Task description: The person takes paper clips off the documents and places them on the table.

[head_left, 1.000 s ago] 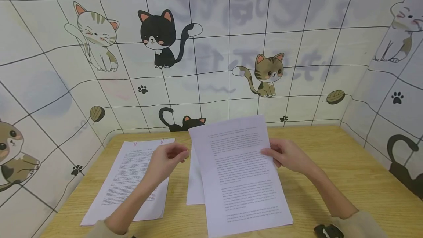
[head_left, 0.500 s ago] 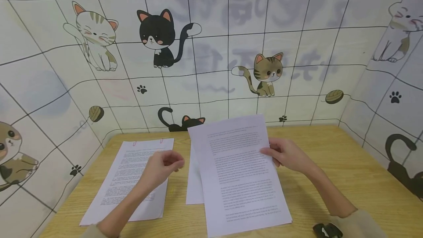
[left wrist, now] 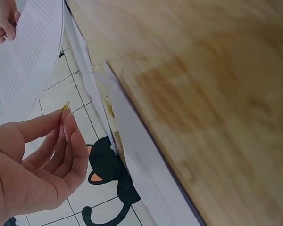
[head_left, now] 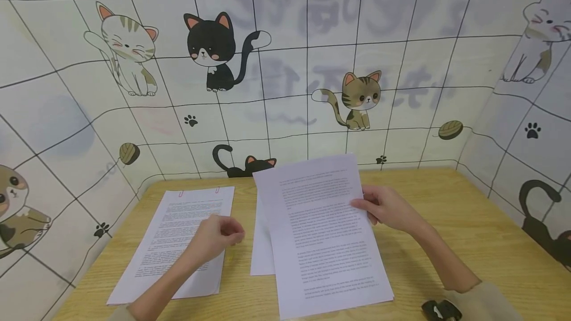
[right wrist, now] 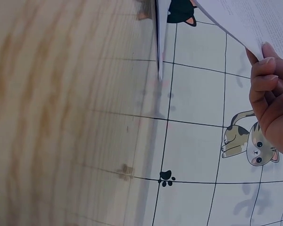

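Observation:
My left hand [head_left: 218,236] hovers by the right edge of a printed paper stack [head_left: 178,241]. Its thumb and fingertip pinch a small yellow paper clip [left wrist: 65,106], plain in the left wrist view. My right hand [head_left: 389,208] grips printed sheets [head_left: 325,237] by their right edge, thumb in front and fingers behind. The held sheets tilt up toward me, their lower edge near the front of the table. Behind them, more white paper [head_left: 262,246] lies on the table, mostly covered.
Two red paper clips [head_left: 217,190] sit on the left stack's top edge. Something small and yellow [left wrist: 110,109] lies on the wooden table [head_left: 428,256] between the paper piles. A cat-printed wall covering [head_left: 290,88] encloses the table at back and sides.
My left hand has drawn back toward me and slightly left, away from the held sheets. The right hand and its sheets stay nearly still.

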A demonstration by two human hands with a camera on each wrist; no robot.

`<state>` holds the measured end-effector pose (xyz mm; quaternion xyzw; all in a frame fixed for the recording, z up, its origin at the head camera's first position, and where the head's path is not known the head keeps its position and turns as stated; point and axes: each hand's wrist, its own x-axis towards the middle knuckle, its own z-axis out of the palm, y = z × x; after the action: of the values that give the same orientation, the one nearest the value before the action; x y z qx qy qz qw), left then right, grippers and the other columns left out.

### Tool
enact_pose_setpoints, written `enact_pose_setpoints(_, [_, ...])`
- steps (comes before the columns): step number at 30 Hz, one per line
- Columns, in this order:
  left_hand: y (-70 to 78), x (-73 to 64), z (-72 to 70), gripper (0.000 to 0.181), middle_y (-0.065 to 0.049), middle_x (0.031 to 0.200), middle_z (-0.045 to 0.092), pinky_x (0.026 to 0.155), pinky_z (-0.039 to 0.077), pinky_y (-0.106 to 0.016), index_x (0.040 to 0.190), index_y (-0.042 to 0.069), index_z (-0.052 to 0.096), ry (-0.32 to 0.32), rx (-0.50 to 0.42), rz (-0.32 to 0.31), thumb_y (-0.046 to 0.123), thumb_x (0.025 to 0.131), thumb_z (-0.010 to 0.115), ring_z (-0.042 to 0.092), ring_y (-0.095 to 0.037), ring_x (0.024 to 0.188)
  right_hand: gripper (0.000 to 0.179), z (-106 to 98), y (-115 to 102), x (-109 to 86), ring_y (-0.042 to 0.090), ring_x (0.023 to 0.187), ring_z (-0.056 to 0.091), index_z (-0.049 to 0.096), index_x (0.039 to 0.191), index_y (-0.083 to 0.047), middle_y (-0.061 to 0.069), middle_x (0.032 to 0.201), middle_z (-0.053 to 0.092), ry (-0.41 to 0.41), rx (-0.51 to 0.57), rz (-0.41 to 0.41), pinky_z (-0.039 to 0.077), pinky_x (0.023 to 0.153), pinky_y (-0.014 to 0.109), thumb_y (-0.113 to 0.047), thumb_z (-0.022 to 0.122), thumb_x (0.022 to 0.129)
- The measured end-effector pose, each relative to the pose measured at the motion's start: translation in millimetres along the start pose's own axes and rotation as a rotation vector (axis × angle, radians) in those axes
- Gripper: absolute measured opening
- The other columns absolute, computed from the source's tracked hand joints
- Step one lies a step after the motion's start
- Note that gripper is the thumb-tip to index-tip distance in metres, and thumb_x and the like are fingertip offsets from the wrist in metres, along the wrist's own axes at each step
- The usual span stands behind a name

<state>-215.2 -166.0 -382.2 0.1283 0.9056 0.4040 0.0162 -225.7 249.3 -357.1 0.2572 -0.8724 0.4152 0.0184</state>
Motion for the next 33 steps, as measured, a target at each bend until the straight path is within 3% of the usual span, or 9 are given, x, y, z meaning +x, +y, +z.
enact_pose_setpoints(9, [-10.8,-3.5,-0.7,0.005,0.002,0.074,0.067,0.060,0.050,-0.027,0.085,0.007,0.072,-0.105,0.016,0.059,0.005,0.085,0.076,0.061,-0.014,0.066,0.016,1,1,-0.3,0.007,0.048,0.046,0.067,0.114,-0.004,0.000,0.069,0.064,-0.013,0.015,-0.024,0.028,0.043,0.019,-0.011,0.063,0.101])
enact_pose_setpoints(13, [-11.8,-4.1,-1.5,0.006,0.002,0.074,0.067,0.060,0.050,-0.027,0.085,0.007,0.072,-0.138,0.017,0.053,0.003,0.084,0.077,0.062,-0.014,0.066,0.016,1,2,-0.2,0.007,0.047,0.045,0.067,0.114,-0.004,-0.001,0.068,0.063,-0.011,0.013,-0.026,0.028,0.043,0.020,-0.011,0.063,0.101])
enact_pose_setpoints(22, [-15.5,-3.7,0.3,0.009,0.004,0.072,0.065,0.060,0.047,-0.027,0.080,0.008,0.072,-0.153,0.090,0.033,0.003,0.081,0.078,0.056,-0.013,0.065,0.016,1,2,0.3,0.007,0.047,0.045,0.067,0.113,-0.004,-0.001,0.067,0.062,-0.010,0.011,-0.017,0.027,0.043,0.019,-0.012,0.064,0.100])
enact_pose_setpoints(33, [-14.9,-4.7,-1.3,0.008,0.002,0.070,0.065,0.058,0.048,-0.027,0.081,0.007,0.072,-0.166,0.065,0.011,0.003,0.081,0.079,0.060,-0.014,0.063,0.016,1,3,-0.2,0.008,0.048,0.046,0.067,0.114,-0.004,0.000,0.071,0.065,-0.014,0.021,-0.017,0.028,0.043,0.020,-0.013,0.063,0.100])
